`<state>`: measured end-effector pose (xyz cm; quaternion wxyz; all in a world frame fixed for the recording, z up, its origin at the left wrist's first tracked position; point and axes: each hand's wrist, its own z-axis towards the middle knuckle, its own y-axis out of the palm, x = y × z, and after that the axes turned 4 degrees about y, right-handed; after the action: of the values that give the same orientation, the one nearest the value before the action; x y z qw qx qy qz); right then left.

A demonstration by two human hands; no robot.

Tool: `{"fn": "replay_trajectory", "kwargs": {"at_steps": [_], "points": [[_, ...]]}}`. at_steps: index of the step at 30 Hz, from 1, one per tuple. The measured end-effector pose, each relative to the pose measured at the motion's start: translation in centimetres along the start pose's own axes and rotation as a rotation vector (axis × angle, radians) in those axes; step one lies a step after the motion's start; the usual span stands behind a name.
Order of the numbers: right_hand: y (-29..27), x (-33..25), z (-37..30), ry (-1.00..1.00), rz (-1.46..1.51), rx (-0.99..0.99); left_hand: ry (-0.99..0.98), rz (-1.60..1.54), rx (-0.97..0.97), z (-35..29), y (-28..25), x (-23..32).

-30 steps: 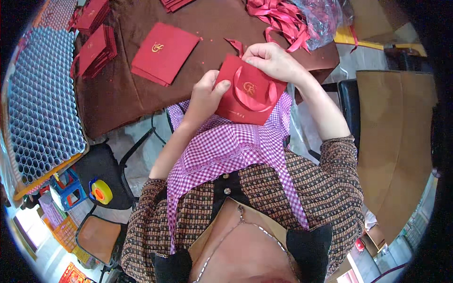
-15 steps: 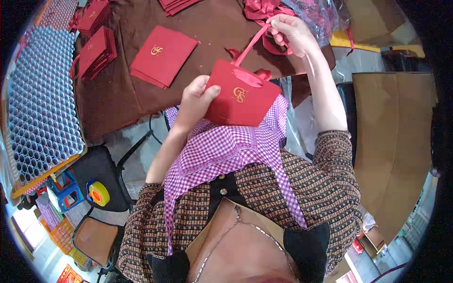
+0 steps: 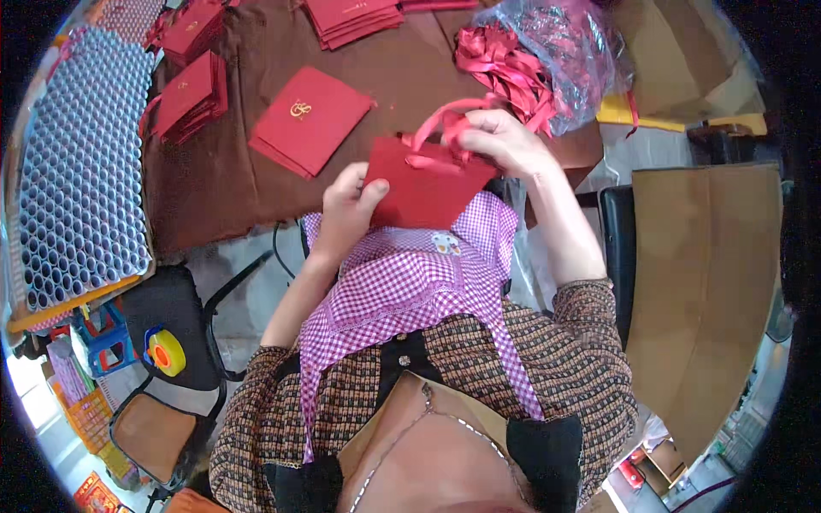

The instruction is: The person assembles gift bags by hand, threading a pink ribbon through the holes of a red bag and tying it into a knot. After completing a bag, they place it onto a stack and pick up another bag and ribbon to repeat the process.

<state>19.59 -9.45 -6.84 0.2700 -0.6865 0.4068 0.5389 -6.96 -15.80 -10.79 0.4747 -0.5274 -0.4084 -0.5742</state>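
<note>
A small red paper gift bag (image 3: 423, 198) is held flat in front of my checked apron, at the table's near edge. My left hand (image 3: 349, 203) is closed on its left side, the thumb on the near face. Along its top edge runs a red ribbon (image 3: 440, 162) lying across the bag. My right hand (image 3: 506, 147) is closed on the ribbon, whose loop (image 3: 440, 114) stands up above the top right of the bag. The fingertips of that hand are partly blurred and covered by ribbon. No gold mark shows on the face toward me.
Flat red bags (image 3: 315, 115) lie on the brown-covered table (image 3: 209, 201), with more stacks (image 3: 190, 96) at left and back (image 3: 352, 21). Loose red ribbons (image 3: 506, 73) spill beside a clear plastic bag (image 3: 586, 56). Left is a rack of tubes (image 3: 81, 171); right, a cardboard sheet (image 3: 701, 291).
My right hand has come down and toward the bag, and the stretched ribbon has slackened into a loop. The bag's face with the gold mark no longer shows. The view has shifted slightly.
</note>
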Motion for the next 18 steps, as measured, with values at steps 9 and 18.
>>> {"fn": "replay_trajectory", "kwargs": {"at_steps": [9, 18], "points": [[0.1, -1.0, 1.3, -0.074, -0.022, 0.424, -0.125, -0.303, 0.157, 0.1, -0.5, 0.9], [7.7, -6.7, -0.6, -0.530, -1.427, 0.139, -0.010, -0.616, 0.327, 4.3, -2.3, 4.0]]}}
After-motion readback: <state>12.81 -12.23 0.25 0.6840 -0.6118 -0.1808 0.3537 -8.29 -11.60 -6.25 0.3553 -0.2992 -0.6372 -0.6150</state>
